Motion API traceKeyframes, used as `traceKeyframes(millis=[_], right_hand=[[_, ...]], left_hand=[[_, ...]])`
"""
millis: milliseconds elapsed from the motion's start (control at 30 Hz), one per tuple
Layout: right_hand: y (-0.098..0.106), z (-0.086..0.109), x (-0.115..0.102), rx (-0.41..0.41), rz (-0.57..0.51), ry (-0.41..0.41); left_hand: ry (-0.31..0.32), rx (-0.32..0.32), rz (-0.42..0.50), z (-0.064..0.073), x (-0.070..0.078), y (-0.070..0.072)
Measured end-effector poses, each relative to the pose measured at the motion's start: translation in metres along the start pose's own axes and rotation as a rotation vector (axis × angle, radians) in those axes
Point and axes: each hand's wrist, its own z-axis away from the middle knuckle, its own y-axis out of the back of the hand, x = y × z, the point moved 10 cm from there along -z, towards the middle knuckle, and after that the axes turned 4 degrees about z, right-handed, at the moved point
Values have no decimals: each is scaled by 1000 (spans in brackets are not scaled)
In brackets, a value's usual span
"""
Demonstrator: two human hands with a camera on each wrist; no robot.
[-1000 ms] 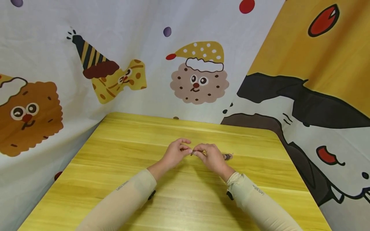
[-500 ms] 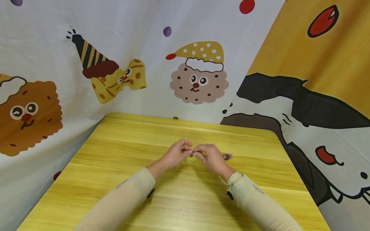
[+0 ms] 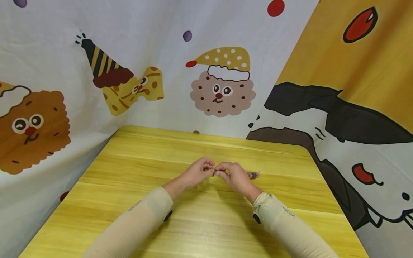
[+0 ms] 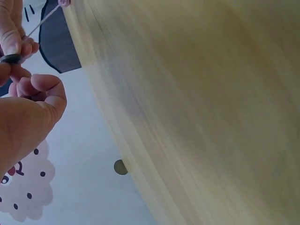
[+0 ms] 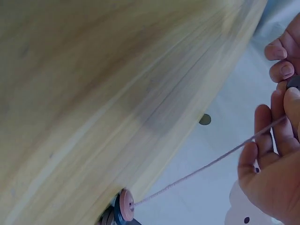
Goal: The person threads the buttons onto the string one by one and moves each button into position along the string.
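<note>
Yellow table (image 3: 135, 200), mid-surface: left hand (image 3: 196, 172) pinches a dark button (image 4: 9, 59); right hand (image 3: 235, 176) grips the string (image 5: 206, 165). Keep the string taut and feed it straight.

Bright even light, soft shadows, blurred wrist views, wide-angle bending

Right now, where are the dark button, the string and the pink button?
dark button (image 4: 10, 59), left wrist view, its rim between the fingertips
string (image 5: 206, 165), right wrist view, its middle stretch
pink button (image 5: 125, 205), right wrist view, its face
</note>
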Motion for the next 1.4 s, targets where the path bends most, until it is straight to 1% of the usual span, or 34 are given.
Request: traceKeyframes(millis=[133, 200, 267, 367, 467, 600, 733, 833, 933, 1233, 1300, 1400], right_hand=[[-7, 3, 10, -66, -146, -134], [-10, 4, 11, -84, -214, -173], [-11, 4, 11, -91, -261, -195], [-12, 4, 9, -82, -288, -225], [-11, 5, 8, -58, -260, -240], [-10, 5, 7, -36, -183, -210], [-10, 6, 6, -45, -161, -165], [-11, 6, 6, -61, -175, -146], [-11, 7, 5, -80, -159, -127], [-22, 7, 0, -168, -30, -75], [-22, 8, -2, -171, 26, -40], [-17, 10, -2, -140, 179, 45]], left_hand=[[9, 42, 35, -1, -4, 2], [10, 67, 56, -1, -5, 4], [5, 88, 70, -1, -4, 5], [6, 113, 89, 0, -4, 7], [1, 124, 91, 1, -4, 6], [-12, 138, 86, 1, -5, 7], [-16, 154, 87, 1, -7, 10], [-12, 161, 82, 1, -8, 11], [-11, 162, 71, 2, -7, 13], [-31, 176, 59, 3, -5, 13], [-35, 185, 48, 4, -4, 14], [-47, 206, 32, 5, -2, 18]])
